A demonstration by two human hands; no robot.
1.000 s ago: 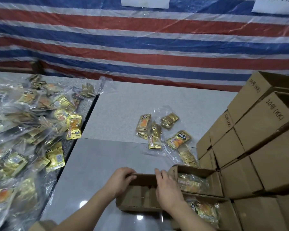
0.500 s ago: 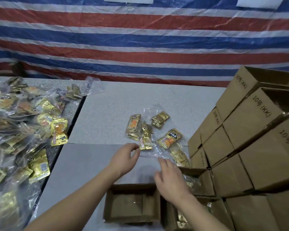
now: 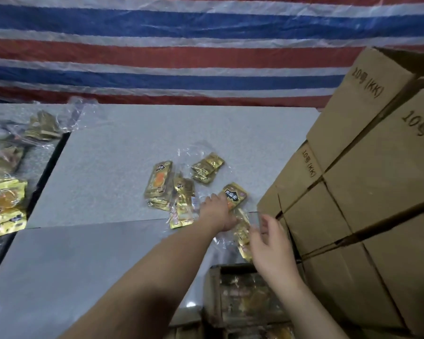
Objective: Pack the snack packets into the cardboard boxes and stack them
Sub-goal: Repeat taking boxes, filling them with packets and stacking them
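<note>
The stacked cardboard boxes (image 3: 367,192) wall off three o'clock of the grey table (image 3: 103,167), so the reach should stay clear of them. The open box (image 3: 245,299) waits at six o'clock. Loose snack packets (image 3: 181,189) lie at centre, more at nine o'clock. The left hand (image 3: 218,211) rests on one packet (image 3: 234,195); whether it grips is unclear. The right hand (image 3: 269,243), fingers loosely spread, touches a clear bag (image 3: 241,233): I'd gather both, then lift them together.

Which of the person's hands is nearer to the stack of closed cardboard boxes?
The right hand. It hangs just short of the stack of closed cardboard boxes, beside its lower left corner. The left hand lies farther left, over the snack packets on the table.
</note>
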